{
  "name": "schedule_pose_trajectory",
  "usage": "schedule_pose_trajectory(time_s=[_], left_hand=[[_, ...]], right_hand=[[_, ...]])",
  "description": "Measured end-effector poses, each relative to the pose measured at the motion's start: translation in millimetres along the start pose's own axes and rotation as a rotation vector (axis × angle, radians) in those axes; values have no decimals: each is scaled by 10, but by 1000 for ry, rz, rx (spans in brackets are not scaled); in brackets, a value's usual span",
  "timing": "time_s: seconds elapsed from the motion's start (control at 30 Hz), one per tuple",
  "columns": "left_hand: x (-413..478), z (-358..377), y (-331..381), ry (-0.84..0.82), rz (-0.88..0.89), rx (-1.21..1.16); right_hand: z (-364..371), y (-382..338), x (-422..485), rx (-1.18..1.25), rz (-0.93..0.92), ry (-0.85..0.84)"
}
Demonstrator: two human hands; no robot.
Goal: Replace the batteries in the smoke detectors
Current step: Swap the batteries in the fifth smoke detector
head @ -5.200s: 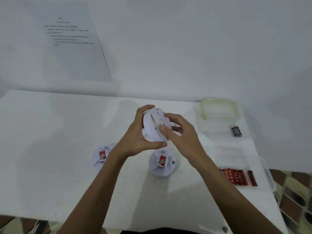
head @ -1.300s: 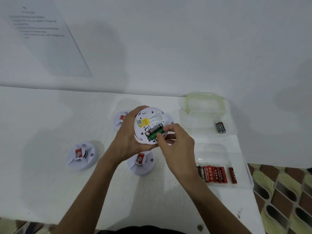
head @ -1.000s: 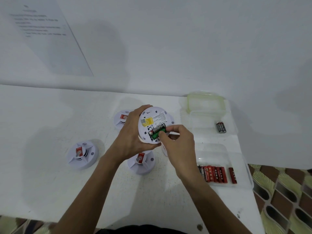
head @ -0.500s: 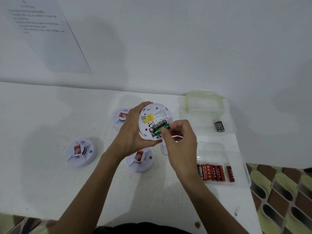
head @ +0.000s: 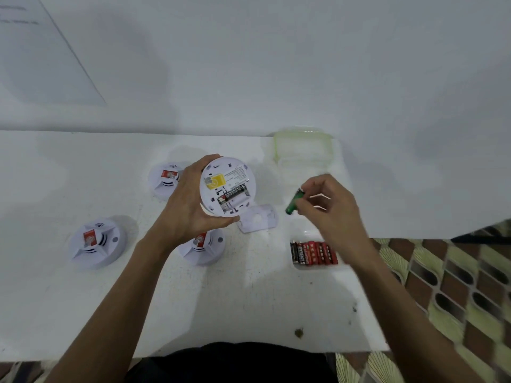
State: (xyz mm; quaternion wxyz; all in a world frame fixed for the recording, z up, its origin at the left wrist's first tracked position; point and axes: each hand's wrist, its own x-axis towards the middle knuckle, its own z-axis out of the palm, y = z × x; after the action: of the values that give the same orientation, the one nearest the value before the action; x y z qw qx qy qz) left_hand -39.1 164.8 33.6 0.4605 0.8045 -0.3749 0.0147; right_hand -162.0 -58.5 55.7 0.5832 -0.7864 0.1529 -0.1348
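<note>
Green battery (head: 293, 202) pinched in the right hand (head: 329, 205), right of the white smoke detector (head: 227, 187) the left hand (head: 188, 205) grips, back facing up.

green battery (head: 294, 201), white detector (head: 228, 187) with a yellow sticker (head: 216, 180) on its back, red-and-black batteries (head: 313, 252) in a row, white table (head: 249, 299), pale green tub (head: 276, 146), floor (head: 456, 286) tiled in brown and yellowish-green ovals.

Glossy green battery (head: 294, 202), matt white table (head: 249, 299)
</note>
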Motion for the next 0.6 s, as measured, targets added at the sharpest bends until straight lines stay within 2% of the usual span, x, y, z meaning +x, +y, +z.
schedule_pose_trajectory(time_s=[0.2, 0.43, 0.6], left_hand=[[-51, 4, -24, -13, -14, 17], [-82, 25, -3, -27, -19, 6], [-109, 19, -55, -31, -43, 19]], right_hand=[[-663, 394, -37, -521, 188, -141], [-666, 733, -140, -1067, 31, -237], [-554, 695, -228, -1201, -25, -250]])
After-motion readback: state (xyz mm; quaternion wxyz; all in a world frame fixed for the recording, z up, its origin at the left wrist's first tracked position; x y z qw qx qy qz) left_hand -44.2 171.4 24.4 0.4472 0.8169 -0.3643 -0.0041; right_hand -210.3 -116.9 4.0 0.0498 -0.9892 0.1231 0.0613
